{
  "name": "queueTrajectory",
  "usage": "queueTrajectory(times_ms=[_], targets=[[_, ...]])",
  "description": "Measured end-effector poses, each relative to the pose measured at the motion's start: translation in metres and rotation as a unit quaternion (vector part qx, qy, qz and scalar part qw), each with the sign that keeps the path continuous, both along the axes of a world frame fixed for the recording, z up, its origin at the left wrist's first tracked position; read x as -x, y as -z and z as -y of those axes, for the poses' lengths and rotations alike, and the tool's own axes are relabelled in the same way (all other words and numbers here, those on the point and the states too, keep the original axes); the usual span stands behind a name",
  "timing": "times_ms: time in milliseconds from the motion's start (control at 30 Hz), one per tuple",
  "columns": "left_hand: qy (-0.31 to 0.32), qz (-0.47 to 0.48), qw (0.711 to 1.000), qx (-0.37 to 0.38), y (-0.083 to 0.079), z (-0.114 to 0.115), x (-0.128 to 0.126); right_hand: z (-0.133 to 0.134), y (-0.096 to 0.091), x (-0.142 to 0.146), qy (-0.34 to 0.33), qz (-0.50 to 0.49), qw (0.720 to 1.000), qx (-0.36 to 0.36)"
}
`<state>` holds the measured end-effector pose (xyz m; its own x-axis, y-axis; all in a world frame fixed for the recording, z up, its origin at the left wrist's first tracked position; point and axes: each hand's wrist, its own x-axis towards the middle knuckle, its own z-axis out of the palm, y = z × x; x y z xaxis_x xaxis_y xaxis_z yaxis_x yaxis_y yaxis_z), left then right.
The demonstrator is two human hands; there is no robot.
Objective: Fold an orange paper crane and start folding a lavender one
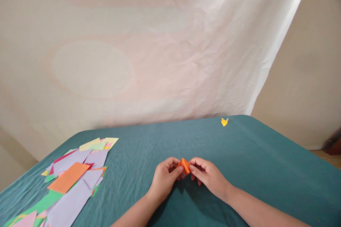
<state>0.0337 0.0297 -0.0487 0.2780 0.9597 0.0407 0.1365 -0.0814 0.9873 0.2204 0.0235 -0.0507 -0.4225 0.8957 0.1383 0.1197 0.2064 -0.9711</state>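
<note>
A small folded orange paper piece (184, 165) is held between both my hands just above the teal tablecloth (239, 156). My left hand (165, 177) pinches its left side with curled fingers. My right hand (206, 174) pinches its right side, thumb and fingers closed on the paper. Part of the paper is hidden by my fingers.
A loose pile of coloured paper sheets (71, 179), lilac, orange, green, yellow and pink, lies at the left of the table. A small folded yellow paper figure (224, 122) sits near the far edge. A white sheet (160, 42) hangs behind the table.
</note>
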Motion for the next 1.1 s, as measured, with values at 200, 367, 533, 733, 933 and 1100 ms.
queueTrajectory(times_ms=[200, 367, 533, 733, 933, 1100], targets=[[0.002, -0.034, 0.999, -0.015, -0.0011, 0.0029, -0.0026, 0.0013, 0.0014, -0.0004, 0.041, 0.04, 0.997, -0.06], [0.01, -0.041, 0.999, -0.014, -0.0032, 0.0071, -0.0048, 0.0022, -0.0007, 0.0013, 0.071, 0.095, 0.988, -0.095], [0.072, 0.017, 0.997, 0.001, -0.0062, 0.0096, -0.0046, 0.0024, -0.0012, 0.0056, 0.122, 0.093, 0.977, -0.146], [0.064, 0.006, 0.998, -0.002, -0.0015, 0.0081, -0.0042, 0.0041, -0.0037, 0.006, 0.089, 0.078, 0.989, -0.086], [0.03, -0.072, 0.996, -0.04, 0.0024, 0.0055, -0.0044, 0.0022, -0.0006, 0.0032, 0.085, 0.087, 0.991, -0.056], [0.035, -0.096, 0.995, -0.014, 0.0009, 0.0074, -0.0068, 0.002, -0.0008, 0.0043, 0.078, 0.074, 0.992, -0.063]])
